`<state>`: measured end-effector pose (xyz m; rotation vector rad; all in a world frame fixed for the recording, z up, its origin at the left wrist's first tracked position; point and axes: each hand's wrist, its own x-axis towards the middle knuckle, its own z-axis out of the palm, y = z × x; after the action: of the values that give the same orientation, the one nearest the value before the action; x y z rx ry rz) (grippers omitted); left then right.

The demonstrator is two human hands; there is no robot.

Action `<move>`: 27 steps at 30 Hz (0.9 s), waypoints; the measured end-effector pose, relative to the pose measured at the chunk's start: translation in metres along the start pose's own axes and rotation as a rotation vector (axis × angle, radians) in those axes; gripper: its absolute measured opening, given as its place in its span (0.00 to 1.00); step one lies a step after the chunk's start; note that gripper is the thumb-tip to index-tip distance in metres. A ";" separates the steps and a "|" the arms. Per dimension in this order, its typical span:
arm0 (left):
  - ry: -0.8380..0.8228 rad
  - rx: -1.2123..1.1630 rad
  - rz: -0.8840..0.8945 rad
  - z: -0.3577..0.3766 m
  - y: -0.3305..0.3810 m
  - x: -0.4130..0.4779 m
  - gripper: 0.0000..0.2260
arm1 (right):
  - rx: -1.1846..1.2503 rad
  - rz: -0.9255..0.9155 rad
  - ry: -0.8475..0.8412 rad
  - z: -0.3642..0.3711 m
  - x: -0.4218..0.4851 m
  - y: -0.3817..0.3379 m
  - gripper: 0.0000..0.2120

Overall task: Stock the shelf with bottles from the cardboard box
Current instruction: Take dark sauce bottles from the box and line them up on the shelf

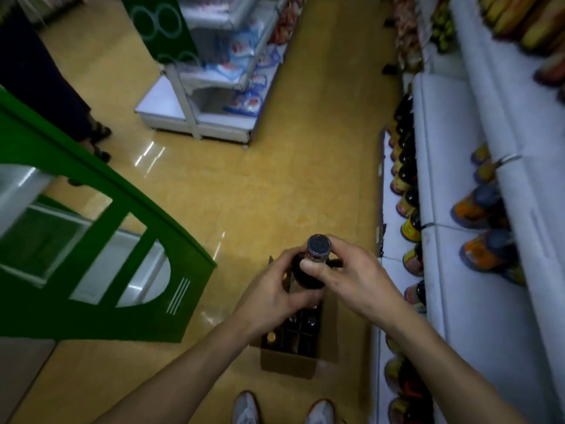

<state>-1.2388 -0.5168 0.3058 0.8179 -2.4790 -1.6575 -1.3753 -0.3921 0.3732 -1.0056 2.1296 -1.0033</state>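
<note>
I hold a dark glass bottle upright above the open cardboard box on the floor. My left hand grips the bottle's body from the left. My right hand pinches its neck just under the dark round cap. Several more dark bottles stand in the box's divider cells below my hands. The white shelf runs along the right, its lower tier lined with dark bottles bearing yellow labels.
A green display stand fills the left side of the aisle. A white gondola with packaged goods stands ahead. Another person's legs show at far left. My shoes are just behind the box on the yellow floor.
</note>
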 end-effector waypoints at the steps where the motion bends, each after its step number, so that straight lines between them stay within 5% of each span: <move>1: 0.002 0.017 0.010 -0.007 0.012 -0.002 0.33 | -0.015 -0.008 0.007 -0.009 -0.002 -0.012 0.22; 12: 0.016 0.053 0.215 -0.101 0.187 -0.038 0.33 | -0.093 -0.204 0.153 -0.121 -0.041 -0.176 0.20; 27: -0.082 0.006 0.506 -0.151 0.324 -0.060 0.26 | -0.173 -0.324 0.422 -0.201 -0.092 -0.282 0.12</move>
<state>-1.2672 -0.5251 0.6670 0.0984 -2.4594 -1.5171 -1.3645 -0.3625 0.7301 -1.3534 2.4785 -1.2963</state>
